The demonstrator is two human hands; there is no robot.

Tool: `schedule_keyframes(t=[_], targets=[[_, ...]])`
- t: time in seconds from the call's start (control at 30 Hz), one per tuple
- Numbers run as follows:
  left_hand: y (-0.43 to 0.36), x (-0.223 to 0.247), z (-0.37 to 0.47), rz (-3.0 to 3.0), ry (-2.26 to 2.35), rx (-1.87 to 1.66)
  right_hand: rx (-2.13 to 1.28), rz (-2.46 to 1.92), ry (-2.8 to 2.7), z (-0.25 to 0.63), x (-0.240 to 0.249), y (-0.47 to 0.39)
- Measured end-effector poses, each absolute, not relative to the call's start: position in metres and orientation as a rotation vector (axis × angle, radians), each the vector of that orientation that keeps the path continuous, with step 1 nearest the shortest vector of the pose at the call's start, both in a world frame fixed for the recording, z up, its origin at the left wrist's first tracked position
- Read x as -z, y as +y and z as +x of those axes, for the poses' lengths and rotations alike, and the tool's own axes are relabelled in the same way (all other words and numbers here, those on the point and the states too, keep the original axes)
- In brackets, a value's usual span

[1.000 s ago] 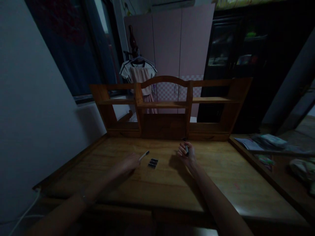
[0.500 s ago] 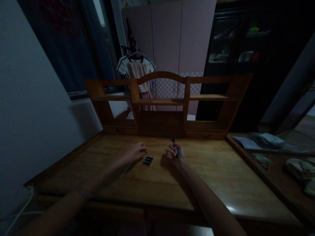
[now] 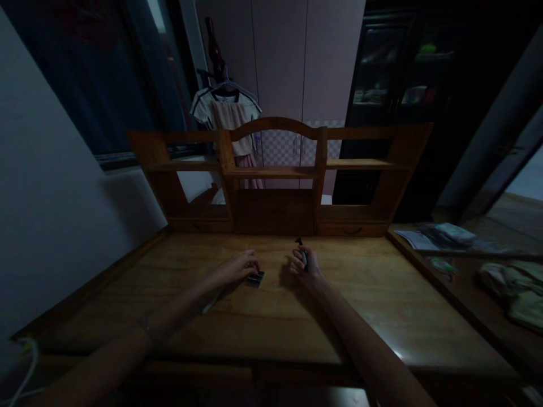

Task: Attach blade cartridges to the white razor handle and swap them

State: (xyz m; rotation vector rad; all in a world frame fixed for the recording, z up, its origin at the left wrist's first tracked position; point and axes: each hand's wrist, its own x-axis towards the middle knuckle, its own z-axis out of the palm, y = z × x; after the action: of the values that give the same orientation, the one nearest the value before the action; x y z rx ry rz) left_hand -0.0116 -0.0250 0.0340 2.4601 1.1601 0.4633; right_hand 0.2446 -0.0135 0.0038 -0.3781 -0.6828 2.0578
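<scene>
My right hand (image 3: 306, 268) is closed round a slim dark-handled tool (image 3: 304, 259), whose small black head sticks up above the fingers. A small dark tray (image 3: 255, 280) with light stripes lies on the wooden desk. At its upper left edge is my left hand (image 3: 242, 267), fingers bent down and together at the tray; whatever they pinch, if anything, is too small to make out. Under my left wrist a thin pale strip (image 3: 212, 301) lies partly hidden on the desk.
A wooden shelf unit (image 3: 274, 172) stands along the back of the desk (image 3: 271, 328). Papers and a plastic packet (image 3: 456, 233) lie on a side surface at the right, with crumpled cloth (image 3: 517, 288) nearer. A white cable (image 3: 29, 367) hangs at the lower left.
My left hand has moved slightly right and down, onto the tray's upper edge. My right hand still grips the tool in nearly the same place. The camera view has shifted a little.
</scene>
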Motion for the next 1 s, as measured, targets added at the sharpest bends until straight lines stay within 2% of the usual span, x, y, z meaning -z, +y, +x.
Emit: schedule_keyframes(t=[0.27, 0.5, 0.73, 1.0], targets=[[-0.024, -0.028, -0.007, 2.421, 1.267, -0.559, -2.001, -0.389, -0.704, 0.252, -0.006, -0.009], [0.001, -0.034, -0.006, 2.417, 1.209, -0.359, -1.974, -0.394, -0.733, 0.258, -0.015, -0.013], [0.006, -0.039, -0.004, 2.368, 1.166, -0.345, -1.936, -0.397, -0.773, 0.261, -0.021, -0.015], [-0.006, -0.031, -0.015, 2.429, 1.096, -0.505, -1.992, -0.376, -0.755, 0.258, -0.027, -0.018]])
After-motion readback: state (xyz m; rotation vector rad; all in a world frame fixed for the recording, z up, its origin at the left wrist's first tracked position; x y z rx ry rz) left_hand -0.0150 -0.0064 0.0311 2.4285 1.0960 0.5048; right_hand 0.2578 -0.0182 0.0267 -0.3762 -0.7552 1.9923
